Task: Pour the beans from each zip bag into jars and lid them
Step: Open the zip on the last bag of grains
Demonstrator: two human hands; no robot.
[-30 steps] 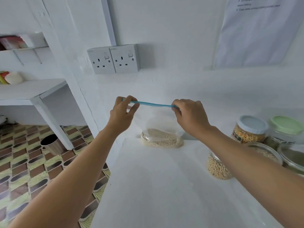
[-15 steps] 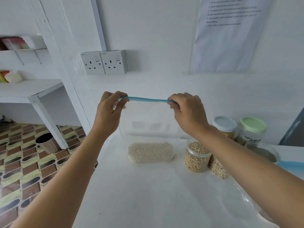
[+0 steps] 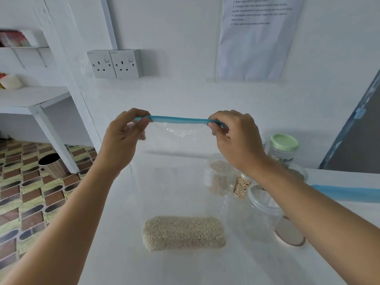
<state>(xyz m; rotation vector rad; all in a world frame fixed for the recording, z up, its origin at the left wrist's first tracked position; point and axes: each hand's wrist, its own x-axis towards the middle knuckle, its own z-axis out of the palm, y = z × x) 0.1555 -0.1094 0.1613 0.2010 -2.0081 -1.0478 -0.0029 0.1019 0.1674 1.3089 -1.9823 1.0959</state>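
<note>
A clear zip bag (image 3: 181, 182) with a blue zip strip (image 3: 181, 119) hangs upright over the white counter. Small pale beans (image 3: 183, 233) fill its bottom. My left hand (image 3: 123, 140) pinches the strip's left end and my right hand (image 3: 236, 138) pinches its right end. To the right stands an open clear jar (image 3: 265, 214) that looks empty. Behind it are an open jar of beans (image 3: 221, 177), a second partly hidden jar (image 3: 242, 187) of beans and a green-lidded jar (image 3: 283, 149).
Another blue zip strip (image 3: 347, 193) lies on the counter (image 3: 115, 243) at the right, past my forearm. The counter's left edge drops to a patterned tile floor with a small bin (image 3: 52, 164). Wall sockets (image 3: 115, 63) and a paper notice (image 3: 257, 38) are on the back wall.
The view has tilted down and come closer, so the bag and jars sit lower and larger in frame. Both hands still hold the zip strip's ends. The open clear jar has come into view.
</note>
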